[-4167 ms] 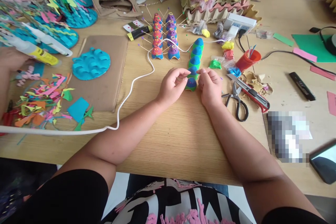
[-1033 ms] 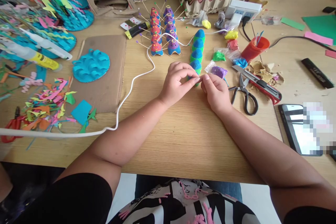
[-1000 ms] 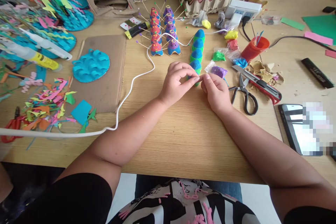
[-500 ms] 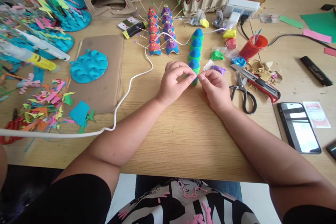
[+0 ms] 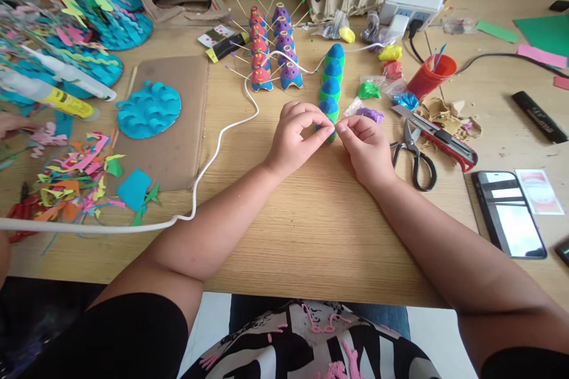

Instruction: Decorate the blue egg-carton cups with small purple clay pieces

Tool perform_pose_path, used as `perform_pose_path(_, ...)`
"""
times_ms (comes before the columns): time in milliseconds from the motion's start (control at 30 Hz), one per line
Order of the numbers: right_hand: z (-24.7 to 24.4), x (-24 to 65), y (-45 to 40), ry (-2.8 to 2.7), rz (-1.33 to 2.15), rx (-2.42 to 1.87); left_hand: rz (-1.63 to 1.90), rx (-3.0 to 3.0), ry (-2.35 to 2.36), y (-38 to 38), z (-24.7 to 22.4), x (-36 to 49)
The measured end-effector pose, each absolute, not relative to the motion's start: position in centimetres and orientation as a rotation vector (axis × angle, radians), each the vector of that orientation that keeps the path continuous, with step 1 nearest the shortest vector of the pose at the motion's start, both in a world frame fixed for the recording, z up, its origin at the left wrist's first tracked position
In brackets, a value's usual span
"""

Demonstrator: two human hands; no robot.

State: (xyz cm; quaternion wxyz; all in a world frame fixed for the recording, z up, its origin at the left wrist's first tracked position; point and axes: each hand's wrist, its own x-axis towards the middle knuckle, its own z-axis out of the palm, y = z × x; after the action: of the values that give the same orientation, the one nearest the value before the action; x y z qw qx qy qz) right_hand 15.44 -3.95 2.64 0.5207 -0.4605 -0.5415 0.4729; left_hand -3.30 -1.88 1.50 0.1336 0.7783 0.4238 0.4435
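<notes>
My left hand (image 5: 299, 135) and my right hand (image 5: 365, 147) meet fingertip to fingertip, each in a pinch. Whatever lies between the fingertips is too small to make out. Just behind them stands a blue and green caterpillar (image 5: 332, 78) with a row of humps; my fingers cover its near end. Farther left are a red caterpillar (image 5: 259, 47) and a purple caterpillar (image 5: 285, 41), with faces and pins sticking out. Bags of green clay (image 5: 368, 90) and purple clay (image 5: 371, 115) lie beside my right hand.
Black-handled scissors (image 5: 415, 160), a utility knife (image 5: 444, 137) and a phone (image 5: 509, 213) lie to the right, near a red cup (image 5: 431, 76). A white cable (image 5: 217, 154) crosses the table. At left are cardboard (image 5: 186, 154), paper scraps (image 5: 73, 180) and another person's hand (image 5: 12, 123).
My two hands keep their pinch with barely any movement. At the left edge another person's hand has come into view by the paper scraps. The view has shifted slightly.
</notes>
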Motion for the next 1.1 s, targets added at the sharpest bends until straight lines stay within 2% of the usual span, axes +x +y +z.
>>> perform_pose_path(467,2.8,16.1,-4.1,-1.422,0.921,-1.247,1.142,2.390,1.324,-1.4,-0.1,-3.8)
perform_pose_path(1100,2.7,16.0,-4.0,-1.499,0.922,-1.249,1.061,2.329,1.342,-1.0,-0.7,-3.5)
